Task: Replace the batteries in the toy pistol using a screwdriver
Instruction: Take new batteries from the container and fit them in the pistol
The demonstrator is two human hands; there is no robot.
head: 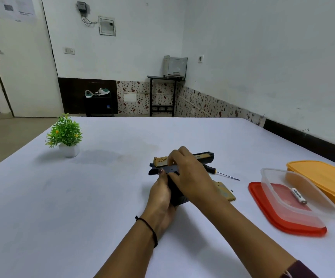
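The black and gold toy pistol (203, 157) lies on the white table (102, 197) with its barrel pointing right. My left hand (161, 197) grips its black handle from below. My right hand (190, 175) rests over the pistol's middle, fingertips pinched at the gold rear part; what they hold is hidden. A black-handled screwdriver (222, 174) lies just right of my right hand. A gold cover plate (225, 190) and a tiny dark screw (232, 190) sit beside my right wrist. One white battery (299, 196) lies in the clear container (279, 197).
The clear container stands on a red lid (263, 209). An orange lidded box (323, 177) sits behind it at the right edge. A small potted plant (66, 135) stands at the far left of the table.
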